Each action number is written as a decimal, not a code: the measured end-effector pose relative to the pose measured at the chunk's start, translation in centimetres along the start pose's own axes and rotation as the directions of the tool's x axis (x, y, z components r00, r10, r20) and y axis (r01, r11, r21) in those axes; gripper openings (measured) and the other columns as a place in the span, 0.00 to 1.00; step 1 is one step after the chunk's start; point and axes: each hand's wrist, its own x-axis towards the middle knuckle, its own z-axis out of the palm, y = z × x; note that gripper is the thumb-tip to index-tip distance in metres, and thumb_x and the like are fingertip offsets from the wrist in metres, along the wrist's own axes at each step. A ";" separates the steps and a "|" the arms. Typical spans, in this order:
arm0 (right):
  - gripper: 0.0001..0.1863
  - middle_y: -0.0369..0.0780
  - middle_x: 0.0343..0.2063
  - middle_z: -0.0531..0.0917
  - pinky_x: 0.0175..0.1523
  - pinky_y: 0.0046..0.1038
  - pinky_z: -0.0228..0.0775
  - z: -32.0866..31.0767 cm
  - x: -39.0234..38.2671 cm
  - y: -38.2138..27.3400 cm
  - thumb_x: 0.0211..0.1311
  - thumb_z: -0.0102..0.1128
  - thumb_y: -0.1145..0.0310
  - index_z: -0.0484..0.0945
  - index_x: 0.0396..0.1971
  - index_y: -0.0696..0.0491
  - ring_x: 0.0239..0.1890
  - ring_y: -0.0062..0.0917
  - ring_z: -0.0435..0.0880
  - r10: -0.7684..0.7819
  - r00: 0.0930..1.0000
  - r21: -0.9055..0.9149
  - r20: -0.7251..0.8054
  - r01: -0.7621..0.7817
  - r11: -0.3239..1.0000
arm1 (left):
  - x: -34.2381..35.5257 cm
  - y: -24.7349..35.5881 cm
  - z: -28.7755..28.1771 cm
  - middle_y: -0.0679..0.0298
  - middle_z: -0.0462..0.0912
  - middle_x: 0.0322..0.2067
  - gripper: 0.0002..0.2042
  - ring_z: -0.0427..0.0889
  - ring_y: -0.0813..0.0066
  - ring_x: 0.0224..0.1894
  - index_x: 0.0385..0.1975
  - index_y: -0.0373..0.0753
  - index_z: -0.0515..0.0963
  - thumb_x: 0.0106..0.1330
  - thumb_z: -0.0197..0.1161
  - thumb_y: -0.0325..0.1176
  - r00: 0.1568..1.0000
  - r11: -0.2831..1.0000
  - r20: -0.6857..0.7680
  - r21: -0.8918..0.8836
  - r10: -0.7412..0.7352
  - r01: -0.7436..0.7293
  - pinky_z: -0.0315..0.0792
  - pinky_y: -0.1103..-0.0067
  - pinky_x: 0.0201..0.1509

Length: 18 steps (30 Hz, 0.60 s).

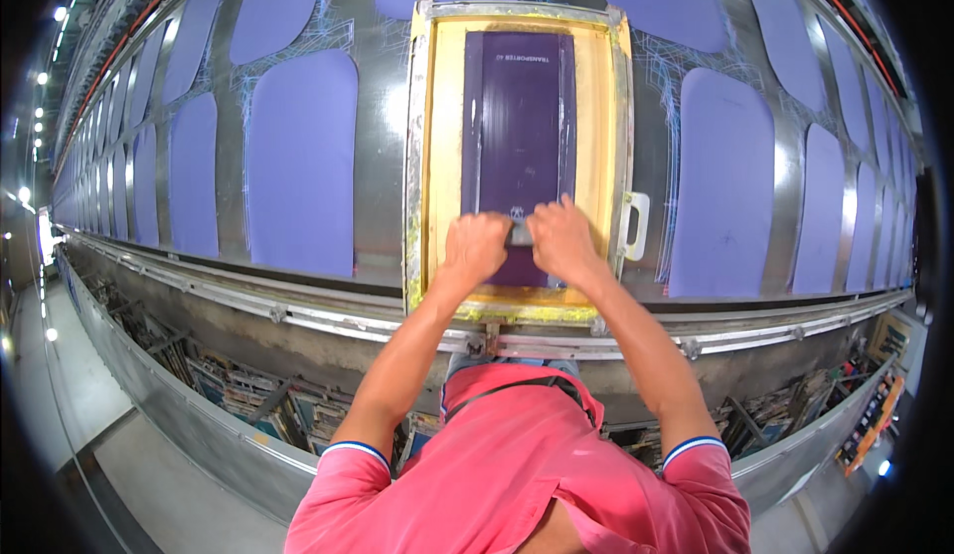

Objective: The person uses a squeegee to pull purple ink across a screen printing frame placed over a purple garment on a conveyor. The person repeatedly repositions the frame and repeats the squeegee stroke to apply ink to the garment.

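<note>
A printing screen (pixel 443 117) with a pale metal frame and yellow border rests on the long table, with a dark purple middle strip (pixel 519 127) bearing small light print. Both hands grip a grey bar-like squeegee (pixel 519 233) across the lower part of that strip. My left hand (pixel 477 241) is closed round its left end, and my right hand (pixel 559 236) round its right end, one finger raised. A white handle (pixel 633 224) juts from the frame's right side, beside my right hand.
Several rounded lilac panels (pixel 298 166) lie in rows along the dark, glossy table (pixel 381 206) on both sides. A metal rail (pixel 696 345) runs along the near edge. Below it are racks (pixel 229 385) packed with flat items. A pale floor (pixel 169 474) shows at the lower left.
</note>
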 end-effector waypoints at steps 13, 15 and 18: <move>0.06 0.42 0.30 0.86 0.50 0.44 0.71 -1.9 4.5 2.7 0.45 0.60 0.72 0.84 0.25 0.51 0.38 0.38 0.85 0.081 0.994 0.021 -0.070 -0.080 0.997 | 5.9 -1.4 -2.4 0.49 0.85 0.24 0.10 0.86 0.49 0.30 0.29 0.44 0.88 0.50 0.62 0.26 0.999 0.998 0.025 0.063 0.023 -0.025 0.80 0.59 0.36; 0.07 0.44 0.29 0.86 0.48 0.43 0.72 -4.8 9.9 6.4 0.45 0.60 0.73 0.85 0.26 0.50 0.37 0.39 0.86 0.100 0.989 0.020 -0.104 -0.099 0.995 | 12.8 -2.8 -4.0 0.49 0.84 0.24 0.08 0.86 0.48 0.29 0.26 0.44 0.88 0.51 0.62 0.27 0.999 0.996 -0.037 0.083 0.028 -0.025 0.80 0.59 0.36; 0.09 0.46 0.30 0.87 0.45 0.44 0.76 -9.0 18.0 11.9 0.47 0.58 0.73 0.85 0.28 0.50 0.37 0.43 0.87 0.160 0.985 0.030 -0.059 -0.158 0.987 | 22.8 -4.8 -6.2 0.50 0.86 0.27 0.09 0.87 0.50 0.33 0.28 0.46 0.89 0.52 0.63 0.28 0.997 0.988 -0.078 0.154 0.023 -0.011 0.81 0.61 0.38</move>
